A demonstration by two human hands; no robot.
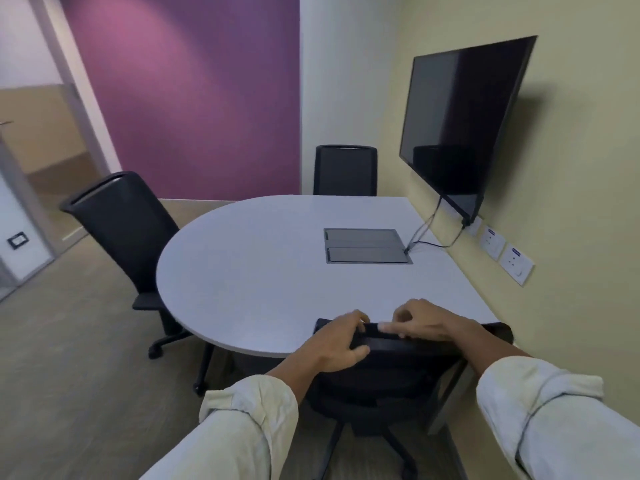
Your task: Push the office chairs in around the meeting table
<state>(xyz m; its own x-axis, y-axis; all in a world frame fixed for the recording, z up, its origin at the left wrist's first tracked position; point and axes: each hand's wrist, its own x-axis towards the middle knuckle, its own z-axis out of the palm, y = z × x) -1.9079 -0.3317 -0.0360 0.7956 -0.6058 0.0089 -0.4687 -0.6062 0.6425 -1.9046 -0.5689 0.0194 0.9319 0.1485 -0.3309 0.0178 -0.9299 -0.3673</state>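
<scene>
At bottom centre, the left hand clamps the top edge of the near chair, tucked against the meeting table; the right hand rests there, fingers loosely curled. Mid-left, a second chair stands at the table's curved edge; the far chair sits behind it.

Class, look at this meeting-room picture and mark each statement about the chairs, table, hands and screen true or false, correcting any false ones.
1. Both hands are on the top of the near chair's backrest. True: the left hand grips it, and the right hand rests on it.
2. Four chairs are visible. False: three show, the near one, the left chair and the far chair.
3. The screen is showing a picture. False: it is dark.
4. A cable runs from the table's hatch towards the wall. True.
5. The left chair faces straight at the table. False: it is turned at an angle.
</scene>
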